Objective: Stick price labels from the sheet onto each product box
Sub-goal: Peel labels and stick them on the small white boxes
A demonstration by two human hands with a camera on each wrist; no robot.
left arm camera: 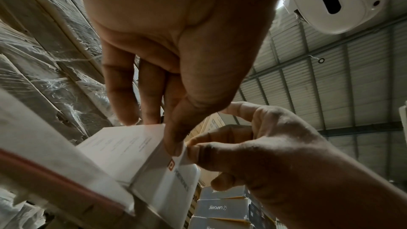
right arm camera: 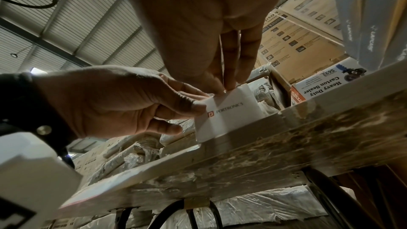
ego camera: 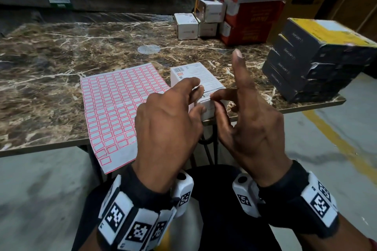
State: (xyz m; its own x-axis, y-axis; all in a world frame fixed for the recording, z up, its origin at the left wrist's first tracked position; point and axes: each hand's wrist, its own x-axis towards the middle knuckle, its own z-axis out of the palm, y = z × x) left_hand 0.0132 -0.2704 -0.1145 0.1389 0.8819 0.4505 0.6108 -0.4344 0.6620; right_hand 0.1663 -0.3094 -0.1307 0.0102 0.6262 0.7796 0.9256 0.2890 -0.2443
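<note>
Both hands are working at the near top edge of a small white product box (ego camera: 199,79), which is sitting at the front edge of the marble-patterned table (ego camera: 61,55), just right of the label sheet (ego camera: 114,108). A price label (left arm camera: 184,151) is showing in the left wrist view as a thin white tab between the fingertips. The left hand (ego camera: 169,120) is curling over the box with its thumb pressing that tab at the corner, and the right hand (ego camera: 251,120) is pinching the same spot between thumb and a bent finger while its index finger is pointing straight up. I am judging the label to be feather-light, limp and sticky-backed, apt to fold onto itself, so holding it by one bare corner and smoothing from there is looking wisest. The box is looking light and stiff enough to slide under pressure, so steadying it from above is making sense. Farther off, a stack of dark boxes (ego camera: 312,61) is standing at the right, and more white cartons (ego camera: 195,24) are waiting near the back.
</note>
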